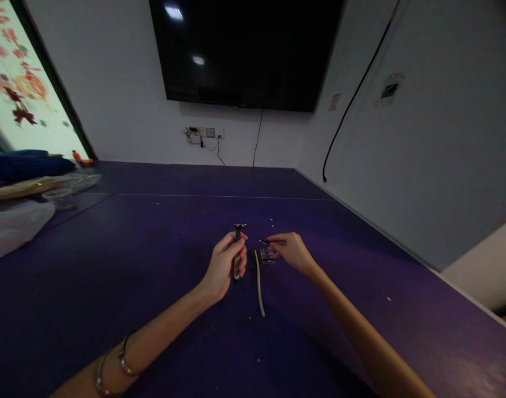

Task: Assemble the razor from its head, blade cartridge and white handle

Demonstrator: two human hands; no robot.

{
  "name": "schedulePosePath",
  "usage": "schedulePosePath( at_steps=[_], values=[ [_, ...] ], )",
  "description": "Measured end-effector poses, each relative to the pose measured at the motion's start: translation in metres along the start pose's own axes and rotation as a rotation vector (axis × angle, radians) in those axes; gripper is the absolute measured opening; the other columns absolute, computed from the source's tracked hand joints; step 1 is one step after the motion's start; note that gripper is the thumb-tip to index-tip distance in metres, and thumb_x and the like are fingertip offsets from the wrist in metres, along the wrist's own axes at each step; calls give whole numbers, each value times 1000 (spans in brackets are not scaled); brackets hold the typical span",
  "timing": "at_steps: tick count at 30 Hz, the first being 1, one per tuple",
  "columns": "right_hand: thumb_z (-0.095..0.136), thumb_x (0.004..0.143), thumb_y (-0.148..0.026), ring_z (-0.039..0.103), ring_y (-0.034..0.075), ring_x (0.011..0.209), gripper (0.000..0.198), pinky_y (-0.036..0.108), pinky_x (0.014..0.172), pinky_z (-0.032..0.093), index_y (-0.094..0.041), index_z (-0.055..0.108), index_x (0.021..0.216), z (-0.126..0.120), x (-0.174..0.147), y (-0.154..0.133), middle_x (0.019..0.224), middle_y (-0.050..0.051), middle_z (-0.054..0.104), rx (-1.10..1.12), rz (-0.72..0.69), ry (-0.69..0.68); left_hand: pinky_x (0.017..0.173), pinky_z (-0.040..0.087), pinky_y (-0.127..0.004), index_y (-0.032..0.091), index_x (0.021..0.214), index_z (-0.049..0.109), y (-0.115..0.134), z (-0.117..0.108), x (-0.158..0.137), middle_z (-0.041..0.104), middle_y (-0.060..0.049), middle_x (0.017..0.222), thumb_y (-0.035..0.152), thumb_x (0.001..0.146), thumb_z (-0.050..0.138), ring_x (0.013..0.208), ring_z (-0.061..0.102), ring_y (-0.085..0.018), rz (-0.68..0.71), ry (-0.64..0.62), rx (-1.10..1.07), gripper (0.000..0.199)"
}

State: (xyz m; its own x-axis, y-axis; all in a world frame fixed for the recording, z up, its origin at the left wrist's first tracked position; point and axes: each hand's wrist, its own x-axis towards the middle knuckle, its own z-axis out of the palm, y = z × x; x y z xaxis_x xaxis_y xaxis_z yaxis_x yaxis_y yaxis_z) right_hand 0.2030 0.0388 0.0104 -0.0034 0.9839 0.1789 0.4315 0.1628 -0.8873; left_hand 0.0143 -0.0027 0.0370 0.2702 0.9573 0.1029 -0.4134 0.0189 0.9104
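My left hand point(227, 260) is closed around the handle of a razor point(237, 260), dark and silvery, held upright with its T-shaped head at the top. To its right, my right hand point(292, 249) pinches a small black piece point(264, 241) between thumb and fingertips; its exact kind is too small to make out. Just below that piece, a small clear case point(268, 256) with dark parts lies on the purple surface. Between the hands lies a thin, pale, slightly curved strip point(259, 284), apart from both.
The purple surface point(174, 331) carries a few tiny white specks. Plastic bags point(19, 224) and dark blue cloth point(29, 165) are piled at the left. A black cable point(354, 99) hangs down the right wall. A television point(248, 50) is mounted on the back wall.
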Motion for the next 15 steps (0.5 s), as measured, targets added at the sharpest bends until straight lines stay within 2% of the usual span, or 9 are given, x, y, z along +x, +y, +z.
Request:
schedulePosePath(
  at_steps=[6, 11, 15],
  values=[
    [56, 71, -10, 66, 15, 59, 20, 24, 51, 57, -10, 70, 85, -2, -2, -5, 67, 5, 68, 116, 14, -19, 33, 28, -16, 19, 87, 51, 0, 2, -1, 44, 7, 54, 29, 77, 57, 36, 39, -5, 3, 31, 25, 15],
    [63, 67, -16, 66, 16, 65, 17, 25, 50, 56, -13, 67, 83, -5, -3, -9, 75, 5, 68, 217, -25, -55, 38, 33, -17, 17, 89, 56, -9, 1, 1, 40, 8, 53, 29, 74, 60, 39, 34, -4, 77, 125, 77, 19],
    [67, 65, -23, 65, 15, 64, 16, 27, 56, 56, -14, 67, 78, -8, -6, -19, 71, 3, 68, 230, -73, -114, 47, 35, -19, 15, 91, 61, -22, 3, 0, 45, 5, 57, 34, 80, 52, 48, 40, -6, 154, 166, 78, 24]
  ],
)
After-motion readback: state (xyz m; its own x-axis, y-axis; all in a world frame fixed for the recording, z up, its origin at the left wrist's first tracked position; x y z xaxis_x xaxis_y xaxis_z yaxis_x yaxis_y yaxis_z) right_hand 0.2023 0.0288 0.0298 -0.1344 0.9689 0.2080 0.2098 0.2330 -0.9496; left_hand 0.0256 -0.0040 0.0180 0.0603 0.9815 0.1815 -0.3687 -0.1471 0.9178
